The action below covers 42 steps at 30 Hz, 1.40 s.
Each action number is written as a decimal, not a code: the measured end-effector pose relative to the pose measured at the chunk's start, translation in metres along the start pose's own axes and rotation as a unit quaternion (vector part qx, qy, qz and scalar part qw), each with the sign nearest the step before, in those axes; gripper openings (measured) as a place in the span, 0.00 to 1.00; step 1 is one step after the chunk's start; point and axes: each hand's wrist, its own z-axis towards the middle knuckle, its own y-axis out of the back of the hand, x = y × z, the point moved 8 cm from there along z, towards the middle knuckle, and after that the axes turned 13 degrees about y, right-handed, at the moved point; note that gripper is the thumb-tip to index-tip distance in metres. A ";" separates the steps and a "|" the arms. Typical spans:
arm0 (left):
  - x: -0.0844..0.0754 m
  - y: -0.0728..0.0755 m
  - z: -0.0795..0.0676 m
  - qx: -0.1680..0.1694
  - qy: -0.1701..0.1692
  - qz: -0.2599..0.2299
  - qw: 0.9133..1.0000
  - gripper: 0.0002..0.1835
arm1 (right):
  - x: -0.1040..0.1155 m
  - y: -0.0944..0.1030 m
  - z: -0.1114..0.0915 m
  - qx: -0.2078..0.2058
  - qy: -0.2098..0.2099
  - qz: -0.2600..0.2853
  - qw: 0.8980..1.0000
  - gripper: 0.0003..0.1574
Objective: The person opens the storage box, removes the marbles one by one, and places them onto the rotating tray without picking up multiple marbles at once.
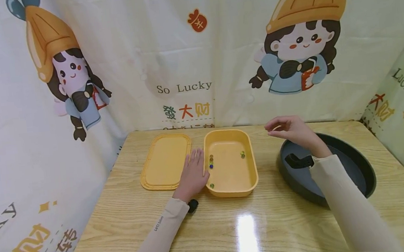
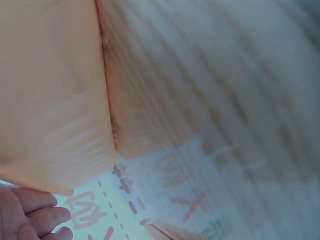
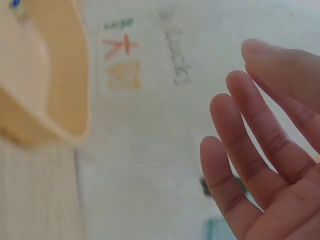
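My left hand (image 1: pixel 191 177) lies against the left rim of a yellow plastic container (image 1: pixel 232 194), its fingers stretched toward the far side. Fingertips (image 2: pixel 47 215) show beside the container's rim in the left wrist view. Inside the container are several small glass marbles, among them a blue marble (image 1: pixel 211 166) by the left wall and a green marble (image 1: pixel 212 186) near the front corner. My right hand (image 1: pixel 295 131) hovers between the container and a dark round pan (image 1: pixel 368 166), fingers loosely bent. Nothing shows between the right fingers (image 3: pixel 232 130) in the right wrist view.
A flat yellow lid (image 1: pixel 165 162) lies left of the container, partly behind the left hand. The wooden table (image 1: pixel 212 234) ends at a printed curtain (image 1: pixel 232 58) at the back. My right forearm passes over the pan.
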 end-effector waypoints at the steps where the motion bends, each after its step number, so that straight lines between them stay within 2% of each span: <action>1: 0.000 0.000 0.000 -0.001 -0.001 0.000 1.000 0.36 | 0.000 -0.007 0.006 0.003 -0.005 0.006 1.000 0.16; 9: 0.000 0.001 -0.001 -0.002 0.000 0.007 1.000 0.37 | -0.003 -0.073 0.049 0.035 -0.012 0.057 0.998 0.14; 16: -0.001 0.004 -0.002 -0.004 0.002 0.005 1.000 0.36 | -0.005 -0.119 0.073 0.042 -0.009 0.082 0.996 0.12; 21: 0.000 0.003 -0.002 -0.006 0.002 0.013 1.000 0.37 | -0.013 -0.141 0.084 0.044 0.001 0.099 0.994 0.14; 30: 0.000 0.000 0.000 -0.004 -0.001 0.013 1.000 0.37 | -0.039 -0.179 0.089 0.085 -0.028 0.115 0.989 0.14; 34: 0.000 0.000 -0.001 -0.005 -0.005 0.013 1.000 0.37 | -0.040 -0.190 0.090 0.109 -0.020 0.104 0.988 0.13; 42: -0.001 0.001 -0.001 -0.010 -0.005 0.009 1.000 0.37 | -0.054 -0.207 0.093 0.144 -0.037 0.063 0.987 0.11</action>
